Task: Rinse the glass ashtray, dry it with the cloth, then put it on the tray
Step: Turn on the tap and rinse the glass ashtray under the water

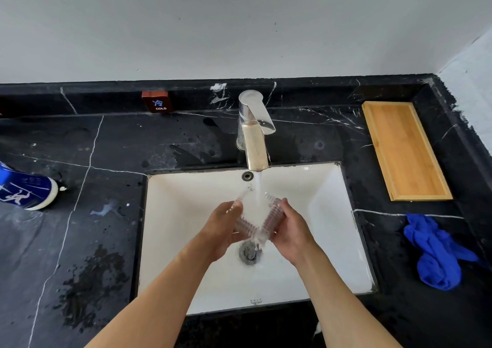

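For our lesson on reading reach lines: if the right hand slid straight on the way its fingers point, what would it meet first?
The right hand points up-left, fingers already against the glass ashtray; past that, probably the left hand, though depth is unclear.

Both forearms are bare to the frame's edge, and the left hand [222, 228] and right hand [291, 230] wear nothing.
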